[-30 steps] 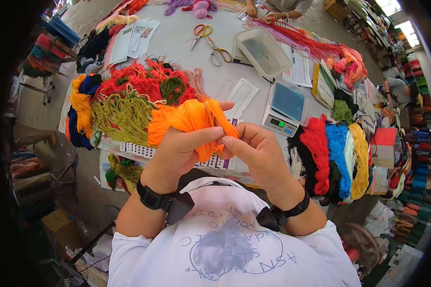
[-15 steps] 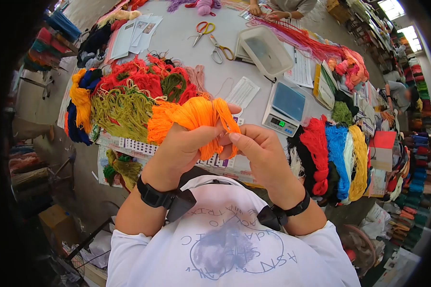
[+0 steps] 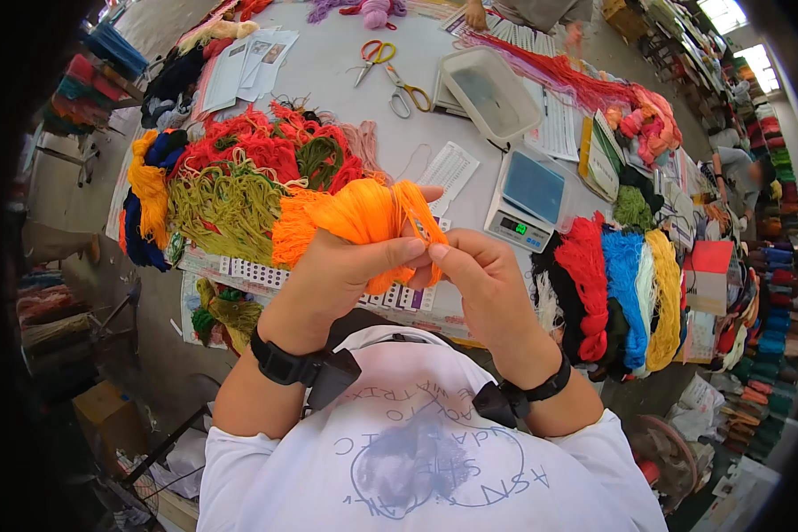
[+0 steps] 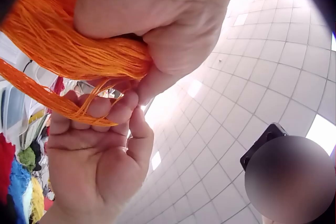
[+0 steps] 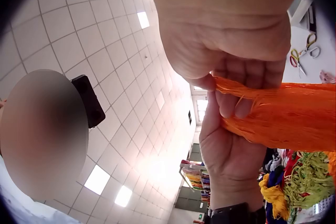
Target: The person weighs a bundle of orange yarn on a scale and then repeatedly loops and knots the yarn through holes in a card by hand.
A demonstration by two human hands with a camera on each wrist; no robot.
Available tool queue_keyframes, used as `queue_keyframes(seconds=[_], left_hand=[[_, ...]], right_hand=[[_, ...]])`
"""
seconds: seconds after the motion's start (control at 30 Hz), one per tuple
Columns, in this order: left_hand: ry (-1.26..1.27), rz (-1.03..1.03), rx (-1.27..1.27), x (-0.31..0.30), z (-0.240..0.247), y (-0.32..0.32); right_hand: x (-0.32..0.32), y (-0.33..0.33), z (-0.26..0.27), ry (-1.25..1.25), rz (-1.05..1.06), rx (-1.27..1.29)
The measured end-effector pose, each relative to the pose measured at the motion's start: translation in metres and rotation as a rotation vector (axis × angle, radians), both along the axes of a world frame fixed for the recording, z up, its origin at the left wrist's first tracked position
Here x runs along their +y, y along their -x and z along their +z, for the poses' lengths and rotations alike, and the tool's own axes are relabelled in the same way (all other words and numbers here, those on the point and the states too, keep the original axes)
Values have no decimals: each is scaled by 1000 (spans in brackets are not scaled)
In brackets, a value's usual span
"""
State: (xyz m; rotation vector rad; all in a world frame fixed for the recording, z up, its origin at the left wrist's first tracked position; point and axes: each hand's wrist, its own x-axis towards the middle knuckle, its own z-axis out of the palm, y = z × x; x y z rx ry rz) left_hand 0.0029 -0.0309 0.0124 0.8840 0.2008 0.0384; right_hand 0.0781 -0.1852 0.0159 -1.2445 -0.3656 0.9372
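In front of my chest I grip a skein of bright orange yarn [image 3: 355,213] with my left hand [image 3: 328,284], its thumb lying along the near side. My right hand [image 3: 488,279] pinches a thinner loop of the same yarn at the skein's right end. The two thumb tips are close together. In the left wrist view this orange loop [image 4: 52,103] stands apart from the main bundle and passes over the curled right fingers [image 4: 97,106]. From the right wrist, the yarn [image 5: 299,121] stretches sideways between both hands.
On the table, red yarn [image 3: 248,142] and olive yarn [image 3: 222,208] lie heaped beyond my left hand. A digital scale [image 3: 528,199], a plastic tub [image 3: 490,93], scissors [image 3: 408,91] and printed sheets [image 3: 452,173] lie farther back. Red, blue and yellow skeins [image 3: 663,301] hang at the right edge.
My right thumb and fingers have shifted slightly along the orange loop, which stands more apart from the bundle. Across the table, another person's hand has moved to the right and is blurred.
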Motion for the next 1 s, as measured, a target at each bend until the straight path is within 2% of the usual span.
queue_keyframes(seconds=[0.27, 0.37, 0.67, 0.77, 0.83, 0.87, 0.93, 0.97, 1.0], left_hand=[[12, -1, 13, -3, 3, 1], [18, -35, 7, 0, -1, 1], [91, 5, 42, -4, -6, 0], [105, 3, -101, 0, -14, -2], [324, -26, -166, 0, -11, -4], [324, -25, -166, 3, -10, -3], [451, -370, -11, 14, -10, 4], [453, -370, -9, 18, -15, 8], [402, -467, -41, 23, -26, 13]], right_hand=[[-2, 1, 1, -4, -69, -53], [-3, 0, 5, 44, -27, -59], [-7, -4, -9, -110, -108, 136], [-8, -12, -6, -130, -153, 173], [-13, -20, 6, 71, 188, 80], [-14, -25, 6, 71, 189, 80], [-18, -36, 5, 48, 414, -34], [-28, -50, -3, -49, 304, 61], [-42, -70, -15, -146, 195, 153]])
